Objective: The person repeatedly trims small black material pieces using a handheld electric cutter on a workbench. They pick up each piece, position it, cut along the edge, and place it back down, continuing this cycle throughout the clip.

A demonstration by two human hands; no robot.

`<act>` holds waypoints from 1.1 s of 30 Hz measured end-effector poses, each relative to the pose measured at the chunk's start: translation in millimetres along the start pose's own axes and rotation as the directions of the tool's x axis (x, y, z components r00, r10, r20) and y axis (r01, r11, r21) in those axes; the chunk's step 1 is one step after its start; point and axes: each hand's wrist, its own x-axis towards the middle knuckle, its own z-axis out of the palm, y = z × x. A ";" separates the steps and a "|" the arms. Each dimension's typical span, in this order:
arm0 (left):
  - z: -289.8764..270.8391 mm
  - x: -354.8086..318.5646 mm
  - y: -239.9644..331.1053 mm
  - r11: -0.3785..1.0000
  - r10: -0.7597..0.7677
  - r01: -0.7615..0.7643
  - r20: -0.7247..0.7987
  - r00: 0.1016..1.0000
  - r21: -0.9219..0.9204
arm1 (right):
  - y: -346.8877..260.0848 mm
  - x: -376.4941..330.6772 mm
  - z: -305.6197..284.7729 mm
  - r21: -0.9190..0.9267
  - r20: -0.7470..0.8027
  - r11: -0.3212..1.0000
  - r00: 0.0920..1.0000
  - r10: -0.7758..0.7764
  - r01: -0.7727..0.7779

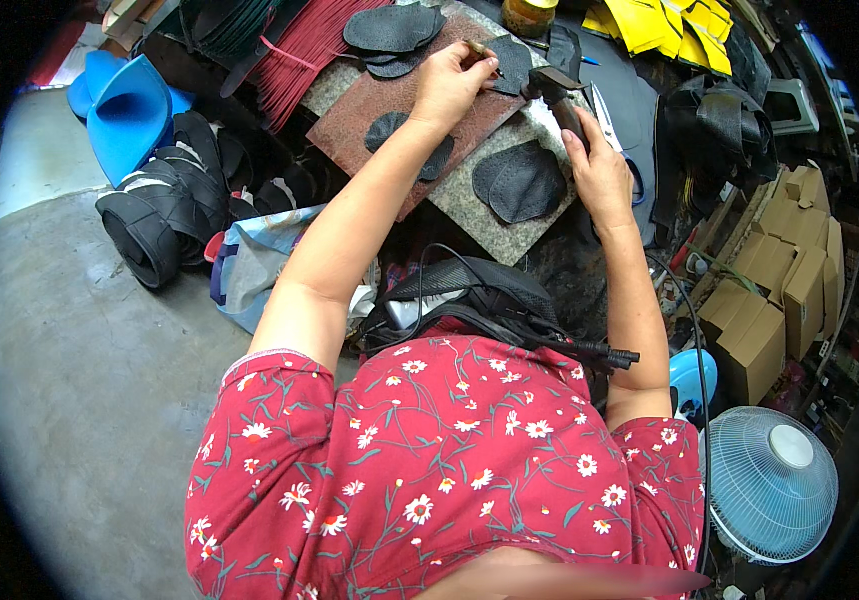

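**Both hands at work over a stone slab strewn with dark leather cut-outs**

Here, the left hand [453,85] is closed in a pinch around a small brownish tool [478,50], its fingertips curled over the far part of a reddish-brown board [370,120]. The tool's tip sits right beside a black leather piece [515,62] lying at the top edge of that board. The right hand [602,178] is wrapped around the handle of a hammer [555,88], whose dark head hangs just above the grey stone slab [495,230], near the same black piece (whether the head touches anything cannot be told).

Further leather cut-outs lie about: one half under the left wrist on the board [390,130], a larger pair on the slab just left of the right hand [522,182], and a stack at the far end [393,28]. A pair of scissors [610,120] rests beyond the right hand on a dark sheet. Yellow pieces [665,25] are heaped at the top right, and a bundle of red cords [305,50] lies to the upper left. On the floor stand blue plastic forms [130,110], cardboard boxes [780,290] and a pale blue fan [775,485].
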 end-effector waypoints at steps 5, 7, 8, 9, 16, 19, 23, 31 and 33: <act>2.2 0.2 -7.5 0.984 -0.003 -0.002 0.027 1.000 0.180 | 3.5 -0.3 3.3 0.030 -0.017 1.000 1.000 0.001 -0.001; 3.3 0.8 -6.2 0.979 0.011 -0.015 0.018 1.000 0.202 | 4.0 -0.5 5.0 0.038 -0.027 0.999 1.000 -0.007 0.008; 3.7 1.1 -5.2 0.977 0.019 -0.022 0.019 1.000 0.212 | 4.0 -0.3 5.7 0.040 -0.030 0.999 1.000 -0.009 0.010; 4.2 1.4 -4.4 0.975 0.024 -0.026 0.011 1.000 0.219 | 4.1 -0.2 5.7 0.040 -0.033 0.999 0.999 -0.011 0.013; 7.6 6.0 -8.1 0.995 -0.023 0.026 -0.038 0.999 0.094 | 8.2 0.2 6.0 0.060 -0.002 0.998 1.000 0.022 -0.022; 5.2 8.7 -9.4 0.996 -0.015 0.015 0.000 1.000 0.093 | 6.6 1.0 6.2 0.061 0.003 0.998 1.000 0.029 -0.030; 5.6 8.7 -6.6 0.911 0.103 -0.109 0.036 0.994 0.397 | -7.2 3.7 -8.1 0.161 0.035 0.981 0.994 0.100 -0.104; 18.0 3.3 1.7 0.498 0.487 -0.549 0.308 0.817 0.671 | -36.1 -7.7 -41.2 0.505 -0.486 0.760 0.862 -0.142 0.410; 19.5 2.2 1.5 0.515 0.519 -0.557 0.280 0.808 0.651 | -33.8 -9.5 -33.6 0.084 -0.154 0.991 0.984 -0.092 0.106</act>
